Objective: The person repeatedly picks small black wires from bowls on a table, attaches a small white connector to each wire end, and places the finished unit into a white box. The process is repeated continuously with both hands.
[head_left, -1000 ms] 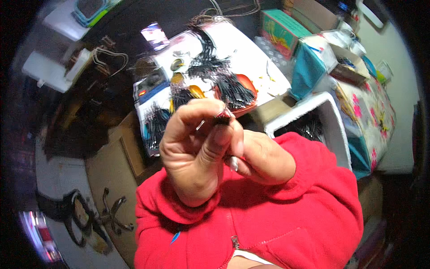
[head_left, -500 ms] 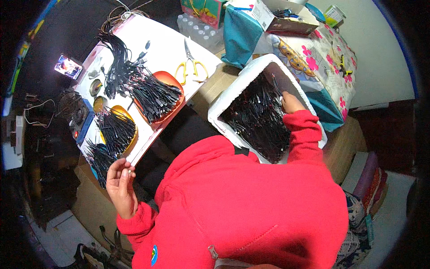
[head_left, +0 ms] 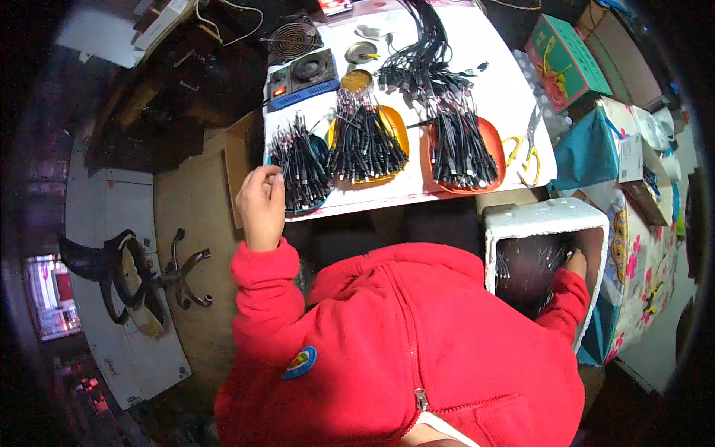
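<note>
Right hand, inside the foam box — small from where I stand, fingers partly hidden; whether they grip anything, cannot be told. Black cables, same box: dim, single ends blurred together. Box's near left corner: covered by the red jacket. Left hand, at the table's near left corner: anything between its curled fingertips, too small to tell. Teal tray, same corner: mostly buried under cable pieces. Lit screen, table's far edge — cut off from view at the top.
</note>
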`<state>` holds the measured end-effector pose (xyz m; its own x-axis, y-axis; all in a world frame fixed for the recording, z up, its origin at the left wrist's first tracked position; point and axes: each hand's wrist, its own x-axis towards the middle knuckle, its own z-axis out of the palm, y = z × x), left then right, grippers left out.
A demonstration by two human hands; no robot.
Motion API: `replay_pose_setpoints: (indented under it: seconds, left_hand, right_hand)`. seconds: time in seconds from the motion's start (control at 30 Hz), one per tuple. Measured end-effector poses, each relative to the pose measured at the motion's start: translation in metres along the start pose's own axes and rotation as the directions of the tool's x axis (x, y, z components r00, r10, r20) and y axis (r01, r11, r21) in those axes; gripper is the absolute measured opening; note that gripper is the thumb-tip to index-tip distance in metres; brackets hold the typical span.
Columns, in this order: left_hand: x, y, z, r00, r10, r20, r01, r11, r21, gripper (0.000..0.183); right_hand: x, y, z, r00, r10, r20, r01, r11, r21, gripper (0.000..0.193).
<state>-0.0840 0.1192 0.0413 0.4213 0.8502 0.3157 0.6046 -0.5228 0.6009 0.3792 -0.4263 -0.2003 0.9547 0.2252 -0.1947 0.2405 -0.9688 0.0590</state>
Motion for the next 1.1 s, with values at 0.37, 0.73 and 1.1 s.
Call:
replay_pose_setpoints:
  seconds: [0.37,0.73,1.1]
  left_hand:
    - [0.06,-0.009,0.06,0.98,0.024,0.196,-0.115,0.875,0.47,0.031]
    - [0.061,-0.027,0.055,0.994,-0.082,0.07,0.075,0.992,0.101,0.02]
    - [0.06,-0.028,0.062,0.984,-0.14,0.112,0.127,0.985,0.113,0.021]
  right_hand:
    - [-0.153,-0.243,-0.231,0.819,-0.565,-0.105,0.554,0.728,0.404,0.021]
    - [-0.151,-0.439,-0.239,0.484,-0.838,-0.253,0.811,0.32,0.49,0.02]
    - [-0.111,-0.52,-0.195,0.68,-0.688,-0.251,0.733,0.64,0.231,0.028]
